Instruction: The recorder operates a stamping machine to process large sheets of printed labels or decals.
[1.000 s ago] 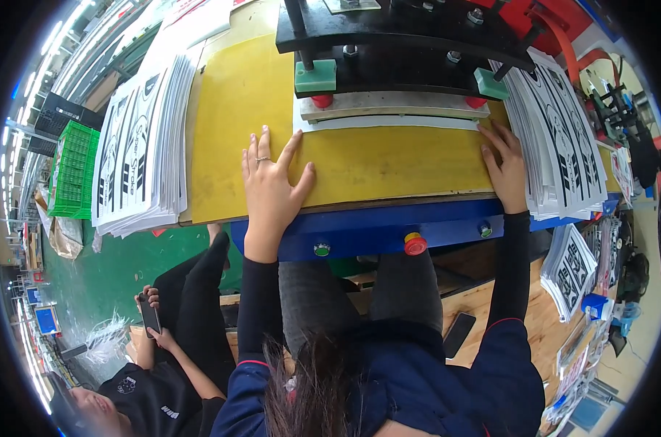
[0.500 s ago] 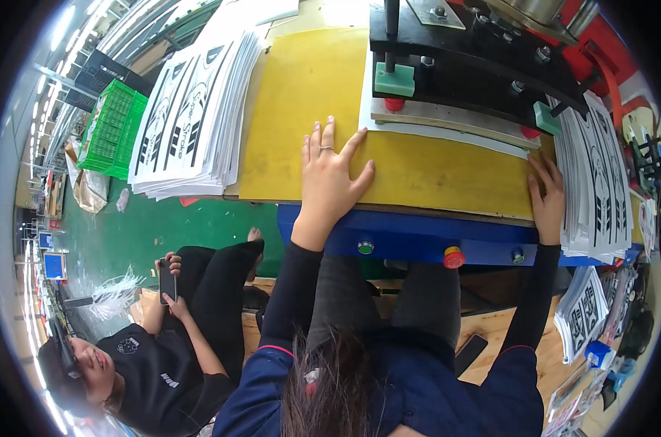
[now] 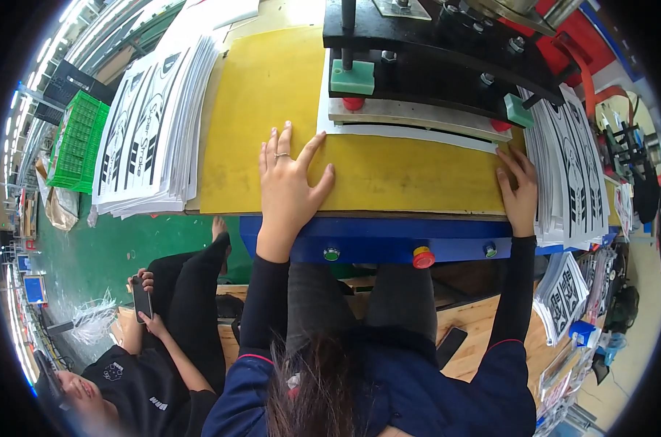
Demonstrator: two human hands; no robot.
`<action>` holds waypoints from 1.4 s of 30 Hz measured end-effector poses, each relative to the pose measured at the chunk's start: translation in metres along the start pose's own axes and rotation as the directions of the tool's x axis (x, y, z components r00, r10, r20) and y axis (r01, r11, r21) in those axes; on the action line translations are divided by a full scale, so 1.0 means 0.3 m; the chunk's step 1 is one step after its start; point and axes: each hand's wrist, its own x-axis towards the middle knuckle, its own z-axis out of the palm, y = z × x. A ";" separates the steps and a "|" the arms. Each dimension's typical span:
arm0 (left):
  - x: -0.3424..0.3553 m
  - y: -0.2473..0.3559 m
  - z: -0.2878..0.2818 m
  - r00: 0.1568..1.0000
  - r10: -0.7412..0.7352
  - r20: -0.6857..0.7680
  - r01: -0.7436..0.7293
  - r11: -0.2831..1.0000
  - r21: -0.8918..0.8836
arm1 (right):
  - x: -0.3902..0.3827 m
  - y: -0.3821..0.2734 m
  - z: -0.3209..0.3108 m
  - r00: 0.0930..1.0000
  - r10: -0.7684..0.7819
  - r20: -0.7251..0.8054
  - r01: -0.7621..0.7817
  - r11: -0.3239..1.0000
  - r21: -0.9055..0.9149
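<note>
My left hand (image 3: 294, 182) lies spread on the yellow mat (image 3: 250, 95), index fingertip at the front left corner of a white sheet (image 3: 322, 109). The sheet runs under the pale metal plate (image 3: 414, 114) of a black press (image 3: 418, 51) with green blocks and red pads. My right hand (image 3: 518, 193) has its fingers apart, fingertips at the sheet's front right corner. Below the mat's front edge, a blue panel (image 3: 359, 233) carries two green buttons and a red button (image 3: 423, 256).
Printed paper stacks (image 3: 148, 131) (image 3: 567, 175) flank the mat. A green crate (image 3: 76, 138) is at left. A seated person (image 3: 148, 386) holds a phone at lower left. Another phone (image 3: 453, 344) lies on the wooden bench (image 3: 476, 320), near more printed sheets (image 3: 560, 295).
The view has shifted right and back left between frames. Both hands keep nearly the same places at the sheet's corners. The press and sheet show no clear change.
</note>
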 end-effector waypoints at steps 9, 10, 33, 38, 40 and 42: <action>0.000 0.003 0.005 1.000 0.018 0.013 -0.018 1.000 0.007 | -0.001 0.016 0.006 0.999 0.025 -0.023 -0.024 0.999 0.028; -0.002 0.000 0.007 1.000 0.016 0.010 -0.017 1.000 0.012 | 0.000 0.016 0.006 1.000 0.022 -0.019 -0.021 0.999 0.038; 0.009 0.007 0.012 0.999 0.035 0.009 -0.035 0.999 0.006 | -0.008 0.018 0.001 0.998 0.049 -0.041 -0.047 0.997 0.065; 0.006 -0.005 -0.008 0.997 0.074 0.014 -0.073 0.997 -0.031 | -0.006 0.018 0.025 0.997 0.019 -0.073 -0.014 0.997 0.075; 0.003 -0.016 -0.004 0.999 0.045 0.029 -0.045 0.999 -0.009 | -0.005 0.010 0.033 0.995 0.064 -0.081 -0.058 0.996 0.066; 0.007 -0.012 0.006 0.997 0.065 0.043 -0.064 0.998 -0.014 | -0.007 0.016 0.033 0.995 0.050 -0.083 -0.041 0.993 0.107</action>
